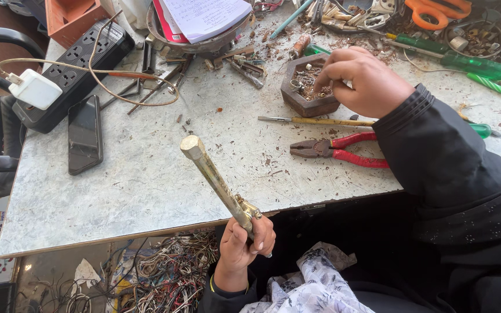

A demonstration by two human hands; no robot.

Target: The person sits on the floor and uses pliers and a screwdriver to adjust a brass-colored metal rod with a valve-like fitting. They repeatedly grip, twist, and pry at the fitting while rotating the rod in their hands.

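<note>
A brass-coloured hexagonal rod (215,179) tilts up-left over the table edge; the hexagonal wooden bowl (307,93) holds small scraps.

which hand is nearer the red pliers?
Right. The right hand is over the hexagonal wooden dish, just above the red pliers; the left hand grips a brass rod off the table edge.

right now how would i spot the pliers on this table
Start at the pale worktable and go to its near edge, by the dark sleeve. The pliers lie flat there under a thin yellow-handled screwdriver; only they have red grips.
</note>
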